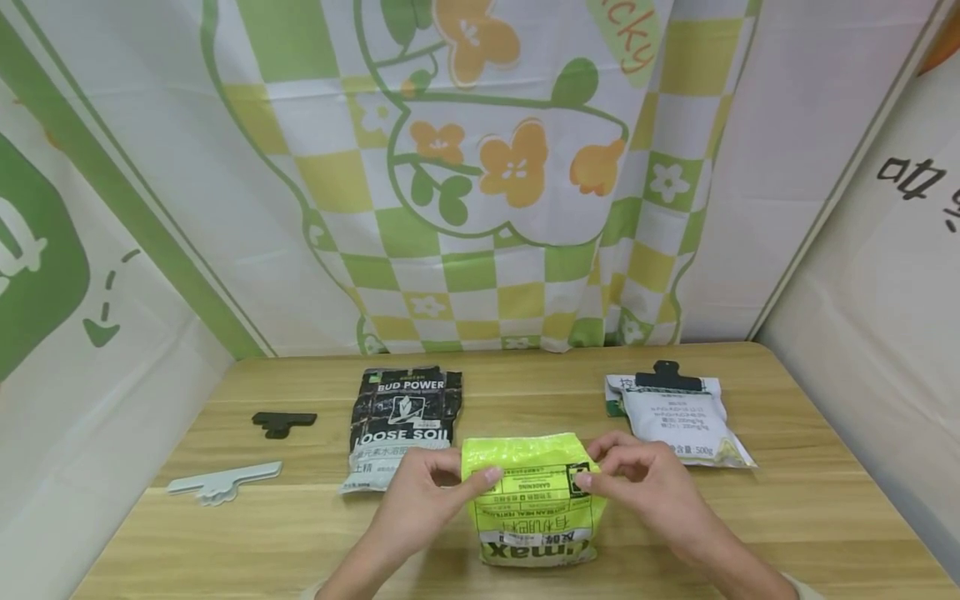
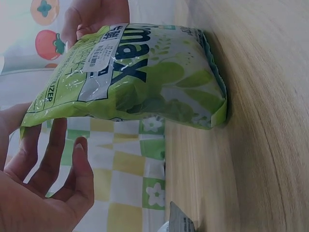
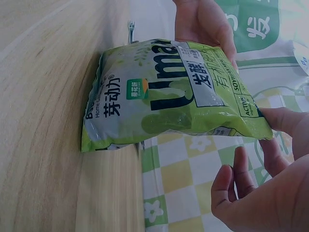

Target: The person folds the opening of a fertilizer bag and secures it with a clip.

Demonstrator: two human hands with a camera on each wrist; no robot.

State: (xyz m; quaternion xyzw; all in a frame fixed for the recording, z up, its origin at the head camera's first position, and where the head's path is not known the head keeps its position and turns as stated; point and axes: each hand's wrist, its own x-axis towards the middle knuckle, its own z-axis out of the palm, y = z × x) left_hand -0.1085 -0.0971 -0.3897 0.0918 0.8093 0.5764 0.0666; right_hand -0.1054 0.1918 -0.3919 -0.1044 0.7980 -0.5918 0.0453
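Standing on the table, the green bag gets its top pinched by left hand and right hand. Black bag and white bag flank it from behind, black clip and pale clip off left, wood running out to the right edge

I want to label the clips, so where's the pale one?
In the head view, the pale clip lies on the left of the wooden table, just nearer the camera than the loose black clip.

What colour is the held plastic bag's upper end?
The bag's upper end is yellow-green, clearest in the head view.
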